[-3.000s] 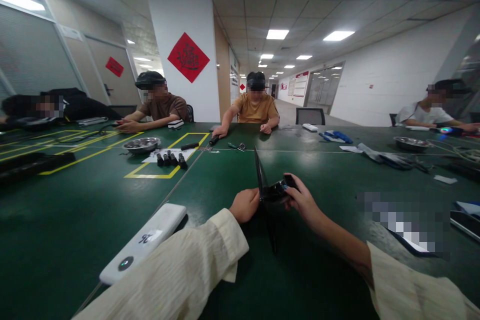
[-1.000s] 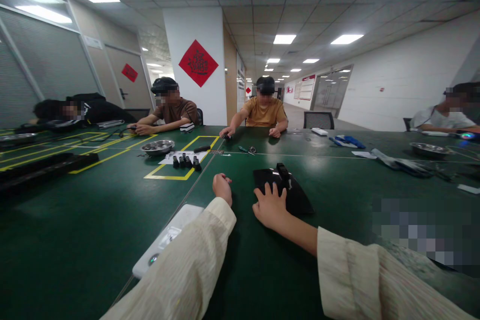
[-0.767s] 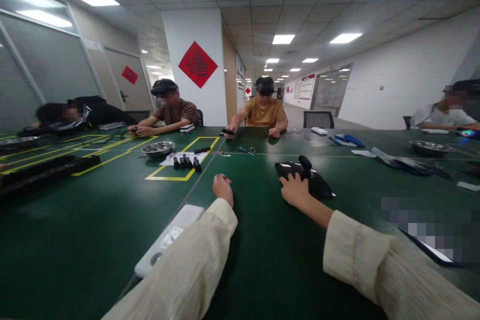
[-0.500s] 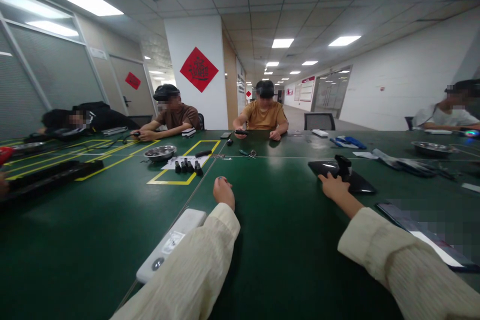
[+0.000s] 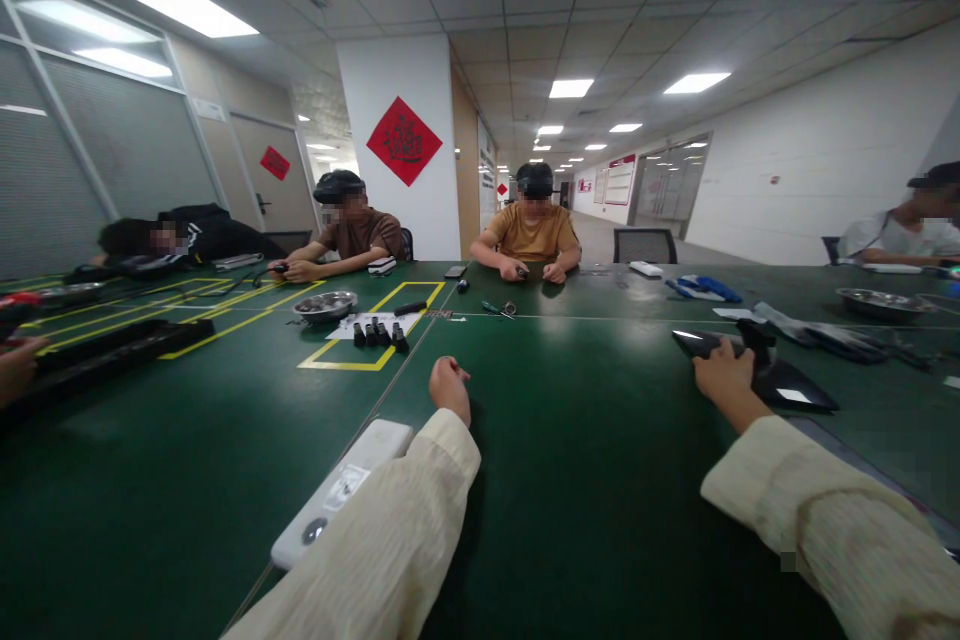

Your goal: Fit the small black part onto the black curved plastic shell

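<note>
My left hand (image 5: 450, 390) rests on the green table with its fingers curled in. What they hold, if anything, is hidden. A long white case or power bank (image 5: 345, 490) with a round dark button lies beside my left forearm, partly under the sleeve. On the right, my right hand (image 5: 724, 375) grips a glossy black flat panel (image 5: 799, 385) around a raised black block (image 5: 759, 340) on its top. The panel lies tilted on the table, and my fingers cover its left part. A dark tablet-like slab (image 5: 847, 460) shows behind my right sleeve.
Several black cylinders (image 5: 381, 334) stand on white paper inside yellow tape. Nearby are a metal bowl (image 5: 325, 306) and pliers (image 5: 499, 309). Blue cloth or gloves (image 5: 703, 289) and another bowl (image 5: 885, 304) lie right. Several people sit around the table.
My right hand has moved right, and the black panel has shifted right with it. My left hand stays nearly in place. The person across has lowered the dark object they were holding.
</note>
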A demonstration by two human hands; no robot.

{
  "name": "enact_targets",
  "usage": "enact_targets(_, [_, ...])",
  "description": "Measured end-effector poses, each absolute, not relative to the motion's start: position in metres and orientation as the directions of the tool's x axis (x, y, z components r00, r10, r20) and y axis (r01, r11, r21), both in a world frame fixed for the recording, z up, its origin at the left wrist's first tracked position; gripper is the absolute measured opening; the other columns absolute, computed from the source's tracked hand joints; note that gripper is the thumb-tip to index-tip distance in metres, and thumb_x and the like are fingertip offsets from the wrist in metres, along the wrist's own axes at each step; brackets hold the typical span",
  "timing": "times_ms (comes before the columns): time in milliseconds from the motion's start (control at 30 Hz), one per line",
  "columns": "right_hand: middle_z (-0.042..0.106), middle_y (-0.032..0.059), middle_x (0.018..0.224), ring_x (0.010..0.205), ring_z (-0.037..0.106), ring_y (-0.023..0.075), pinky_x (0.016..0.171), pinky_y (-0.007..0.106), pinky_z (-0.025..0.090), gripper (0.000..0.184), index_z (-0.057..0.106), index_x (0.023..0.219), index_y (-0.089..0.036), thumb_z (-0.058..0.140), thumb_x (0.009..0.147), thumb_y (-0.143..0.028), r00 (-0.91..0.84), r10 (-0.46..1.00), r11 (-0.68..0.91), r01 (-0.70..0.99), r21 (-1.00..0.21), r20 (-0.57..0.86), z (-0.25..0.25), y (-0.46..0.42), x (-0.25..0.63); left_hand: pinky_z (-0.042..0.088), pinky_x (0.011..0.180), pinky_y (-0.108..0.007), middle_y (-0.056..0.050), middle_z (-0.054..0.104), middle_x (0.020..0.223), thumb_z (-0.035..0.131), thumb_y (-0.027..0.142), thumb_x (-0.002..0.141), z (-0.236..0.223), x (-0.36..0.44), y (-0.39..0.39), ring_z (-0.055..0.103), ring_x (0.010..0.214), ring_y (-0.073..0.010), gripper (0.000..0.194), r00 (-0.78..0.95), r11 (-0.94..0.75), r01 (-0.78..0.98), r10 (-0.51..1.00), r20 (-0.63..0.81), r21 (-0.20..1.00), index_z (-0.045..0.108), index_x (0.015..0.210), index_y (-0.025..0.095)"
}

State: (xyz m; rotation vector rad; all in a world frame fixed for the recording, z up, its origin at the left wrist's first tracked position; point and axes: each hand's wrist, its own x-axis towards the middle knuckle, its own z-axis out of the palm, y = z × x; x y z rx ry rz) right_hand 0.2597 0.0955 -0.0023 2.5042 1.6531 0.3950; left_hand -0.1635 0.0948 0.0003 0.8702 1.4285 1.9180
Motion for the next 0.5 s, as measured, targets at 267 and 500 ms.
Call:
enact_targets(267, [0.039,0.0229,0.134,0.117,0.039,0.0323,0.083,0.046,0.031,0.046,0.052,0.125,-0.011,0.029,0.086,-0.015,0.230,0.849,-0.318,0.942,0.112,0.475,0.020,0.086,0.264,0.033,0.050,-0.023,0.007,0.038,0.042,0.037,0.024,0.069,-0.003,-0.163,0.095,0.044,0.045,-0.0115,0.015,-0.614,-0.251,-0.026,0.768,0.182,0.968,0.045,0.057,0.020])
enact_targets(500, [0.018,0.0299,0.138,0.120,0.033,0.0431,0.074,0.049,0.032,0.054,0.039,0.135,-0.018,0.041,0.082,-0.031,0.710,0.529,-0.547,0.704,-0.453,0.465,0.028,0.082,0.297,0.031,0.050,-0.023,0.006,0.041,0.041,0.038,0.026,0.073,-0.002,-0.158,0.093,0.044,0.046,-0.0120,0.019,-0.537,-0.234,0.111,0.804,0.256,0.966,0.046,0.057,0.021])
